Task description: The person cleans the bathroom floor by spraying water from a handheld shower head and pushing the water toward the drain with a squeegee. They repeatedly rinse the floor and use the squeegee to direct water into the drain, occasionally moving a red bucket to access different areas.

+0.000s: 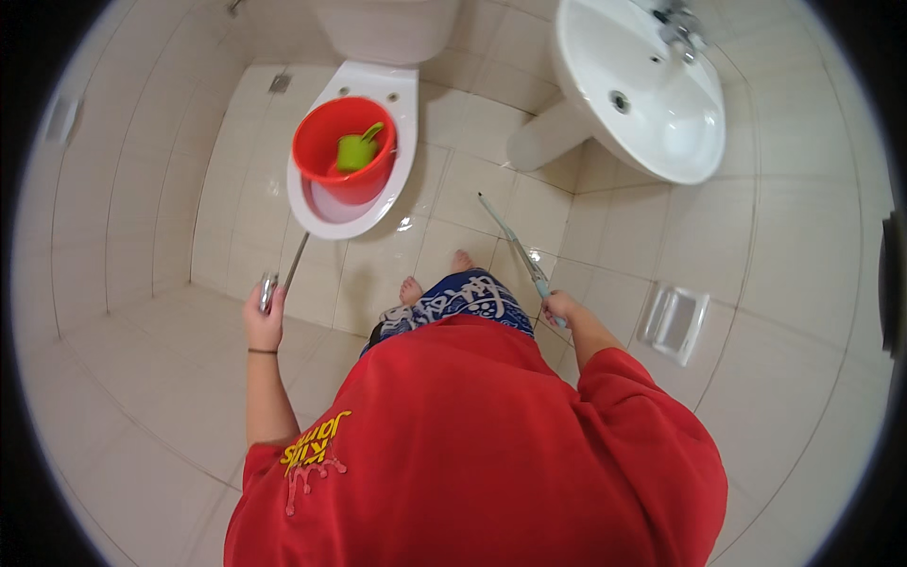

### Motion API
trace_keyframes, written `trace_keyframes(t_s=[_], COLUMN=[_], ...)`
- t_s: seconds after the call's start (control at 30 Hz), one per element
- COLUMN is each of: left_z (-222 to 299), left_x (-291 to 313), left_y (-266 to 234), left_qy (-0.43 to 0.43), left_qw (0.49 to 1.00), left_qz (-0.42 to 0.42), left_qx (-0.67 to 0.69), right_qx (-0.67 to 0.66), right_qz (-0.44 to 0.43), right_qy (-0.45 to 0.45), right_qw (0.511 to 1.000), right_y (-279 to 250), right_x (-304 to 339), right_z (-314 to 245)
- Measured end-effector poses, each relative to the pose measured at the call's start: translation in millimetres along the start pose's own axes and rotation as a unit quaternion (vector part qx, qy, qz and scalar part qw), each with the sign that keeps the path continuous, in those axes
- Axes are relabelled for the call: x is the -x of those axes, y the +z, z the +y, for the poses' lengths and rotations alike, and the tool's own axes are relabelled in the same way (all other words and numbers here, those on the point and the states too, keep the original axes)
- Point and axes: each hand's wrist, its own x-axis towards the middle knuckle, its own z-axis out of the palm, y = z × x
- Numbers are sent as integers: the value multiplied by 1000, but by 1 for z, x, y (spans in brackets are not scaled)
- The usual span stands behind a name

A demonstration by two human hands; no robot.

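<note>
My left hand (265, 319) is closed around a chrome handheld bidet sprayer (268, 291). A thin grey hose (297, 260) runs from beside that hand up to the toilet's front rim. On the right, my right hand (561, 308) grips the light-blue end of a long, thin teal-and-silver stick (515, 244); its dark tip points away over the floor, and its exact kind is unclear. Ahead stands the white toilet (407, 142), lid-less from what I see. A red bucket (321, 132) rests on its bowl, with a lime-green dipper (355, 153) inside.
A white pedestal sink (605, 104) with a chrome faucet (682, 40) stands at the far right. A white soap dish (674, 324) juts from the right wall. Wet-looking beige tiles (463, 184) cover the floor, and a drain (280, 83) lies at the far left.
</note>
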Motion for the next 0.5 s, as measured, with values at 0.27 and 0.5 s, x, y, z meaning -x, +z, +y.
trace_keyframes(t_s=[0.27,0.5], left_z=[53,106], left_x=[-23,-160], left_y=[-14,-145], left_qy=[39,92], left_qw=[999,972], left_qz=[-33,216], left_qx=[10,-14], right_qx=[-116,-133], right_qz=[187,107], right_qy=[-5,42], right_qw=[975,984], right_y=[7,-7], right_x=[48,59], right_z=[69,89])
